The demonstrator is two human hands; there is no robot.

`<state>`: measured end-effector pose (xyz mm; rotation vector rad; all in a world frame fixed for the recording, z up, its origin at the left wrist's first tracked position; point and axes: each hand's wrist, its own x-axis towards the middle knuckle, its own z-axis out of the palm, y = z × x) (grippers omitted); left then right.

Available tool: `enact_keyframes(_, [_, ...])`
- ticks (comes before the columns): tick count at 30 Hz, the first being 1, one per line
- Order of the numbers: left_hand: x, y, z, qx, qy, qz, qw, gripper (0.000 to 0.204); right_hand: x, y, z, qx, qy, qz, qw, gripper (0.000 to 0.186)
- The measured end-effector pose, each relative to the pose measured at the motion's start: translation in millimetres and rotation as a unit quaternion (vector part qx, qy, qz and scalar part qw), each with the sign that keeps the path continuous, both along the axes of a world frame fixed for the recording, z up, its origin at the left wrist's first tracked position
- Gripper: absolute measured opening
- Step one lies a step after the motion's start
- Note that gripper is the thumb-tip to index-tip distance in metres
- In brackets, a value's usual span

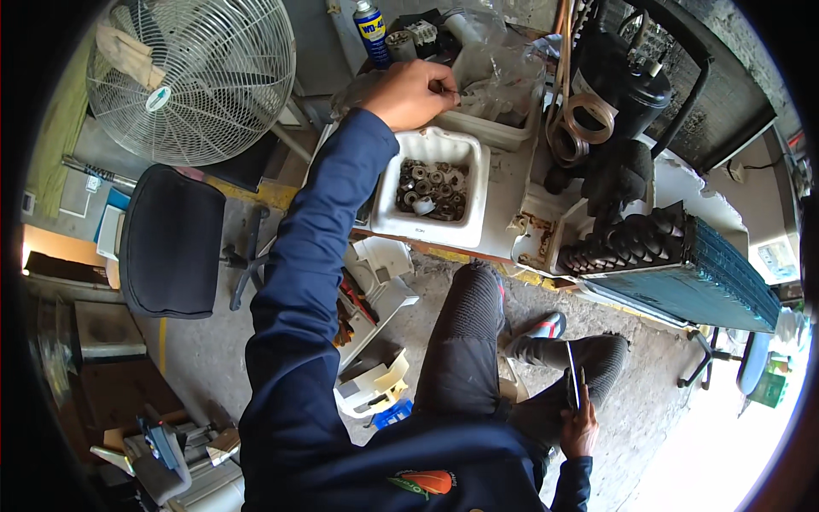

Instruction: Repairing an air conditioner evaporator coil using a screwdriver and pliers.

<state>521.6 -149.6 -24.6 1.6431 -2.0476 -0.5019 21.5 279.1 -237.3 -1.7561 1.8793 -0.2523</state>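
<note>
Cluttered bench (507,181) holds white tray (452,230), seemingly just beside left grip (411,96).

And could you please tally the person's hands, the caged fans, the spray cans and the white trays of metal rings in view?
Hands: 2, the left hand and the right hand
Caged fan: 1
Spray can: 1
White tray of metal rings: 1
Total: 5

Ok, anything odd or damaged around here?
Yes: a tan crumpled item lies against the fan's guard, an odd spot. Right of the white tray, the pale casing is stained brown, perhaps rusty.
</note>
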Motion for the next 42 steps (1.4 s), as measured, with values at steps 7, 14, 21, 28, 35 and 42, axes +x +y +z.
enact_keyframes(7, [14, -31, -16, -0.003, 0.006, -0.052, 0.999, 0.014, 6, -2, 5, -0.018, 0.008, -0.010, 1.000, 0.076])
enact_keyframes(14, [11, -27, -5, 0.023, -0.019, -0.051, 0.998, 0.014, 4, -6, 3, -0.012, 0.008, 0.003, 1.000, 0.075])
enact_keyframes(21, [26, -37, -17, 0.030, 0.023, -0.066, 0.997, 0.015, 8, -7, 8, 0.001, 0.003, -0.007, 1.000, 0.075])
enact_keyframes(28, [34, -24, -9, 0.026, 0.045, -0.072, 0.996, 0.015, 7, -6, 6, -0.019, 0.002, -0.002, 1.000, 0.073])
enact_keyframes(35, [38, 23, 24, 0.063, 0.105, -0.105, 0.987, 0.014, 9, -9, 10, -0.002, 0.009, -0.003, 1.000, 0.073])
enact_keyframes(42, [42, 45, 32, 0.073, 0.027, -0.127, 0.989, 0.012, 10, -10, 7, -0.020, 0.001, 0.007, 1.000, 0.073])
